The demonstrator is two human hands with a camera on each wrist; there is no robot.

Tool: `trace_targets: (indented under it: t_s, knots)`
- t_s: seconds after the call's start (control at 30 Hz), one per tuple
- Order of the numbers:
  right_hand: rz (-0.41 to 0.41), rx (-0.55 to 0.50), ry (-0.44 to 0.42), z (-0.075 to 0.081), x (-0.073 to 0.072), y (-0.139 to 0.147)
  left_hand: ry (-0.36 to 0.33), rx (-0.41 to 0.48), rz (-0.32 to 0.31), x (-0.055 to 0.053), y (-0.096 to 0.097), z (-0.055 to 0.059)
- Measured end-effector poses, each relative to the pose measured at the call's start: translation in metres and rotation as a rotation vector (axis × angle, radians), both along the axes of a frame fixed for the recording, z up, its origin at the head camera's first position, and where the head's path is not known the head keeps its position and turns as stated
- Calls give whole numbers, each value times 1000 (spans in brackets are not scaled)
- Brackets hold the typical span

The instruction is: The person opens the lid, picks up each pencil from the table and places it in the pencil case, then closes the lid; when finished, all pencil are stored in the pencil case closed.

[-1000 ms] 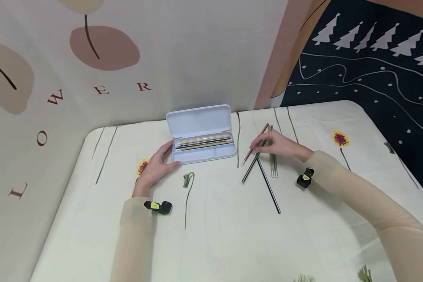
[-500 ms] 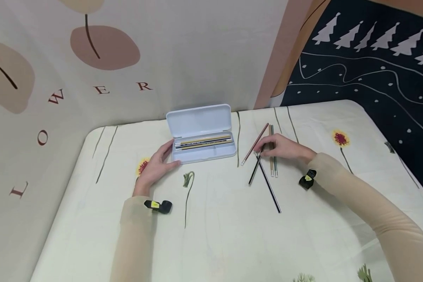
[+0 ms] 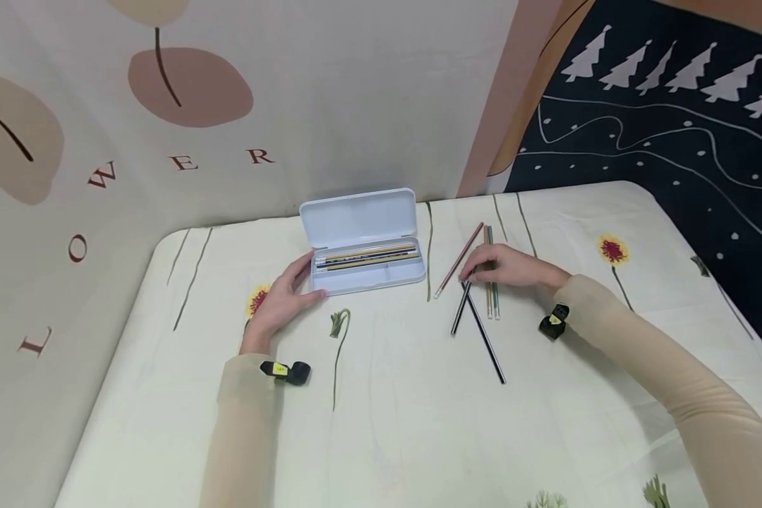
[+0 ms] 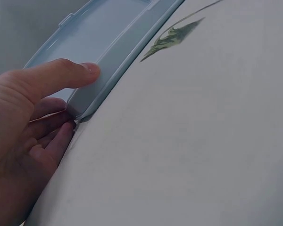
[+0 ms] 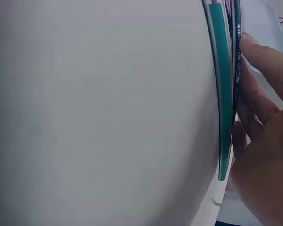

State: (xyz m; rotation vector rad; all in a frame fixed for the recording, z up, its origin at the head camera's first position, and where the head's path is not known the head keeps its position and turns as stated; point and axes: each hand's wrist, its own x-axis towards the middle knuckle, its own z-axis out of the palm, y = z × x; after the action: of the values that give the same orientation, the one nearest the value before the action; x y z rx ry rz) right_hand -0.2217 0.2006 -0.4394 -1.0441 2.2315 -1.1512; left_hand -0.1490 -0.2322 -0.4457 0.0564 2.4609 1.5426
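left hand grips pencil case at near left corner, thumb on front, likely steadying it; right hand pinches black pencil, right of case, shaft overlapping second dark pencil.

We see a pale blue case, lid up, pencils lengthwise inside (some yellow); two dark pencils slant nearby.

The left hand holds a blue box by its end, thumb against the side. White cloth with a green leaf lies right of the hand.
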Motion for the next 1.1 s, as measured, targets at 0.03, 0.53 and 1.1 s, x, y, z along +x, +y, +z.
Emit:
trace_targets:
  t_s: [0.03, 0.53, 1.1]
  knots:
    - [-5, 7, 2, 1, 0, -1, 2, -2, -1, 0, 0, 0]
    - [-5, -38, 209, 4, -3, -14, 17, 5, -13, -1, -2, -2]
    - [-87, -10, 164, 17, -3, -40, 21, 18, -9, 0, -2, -3]
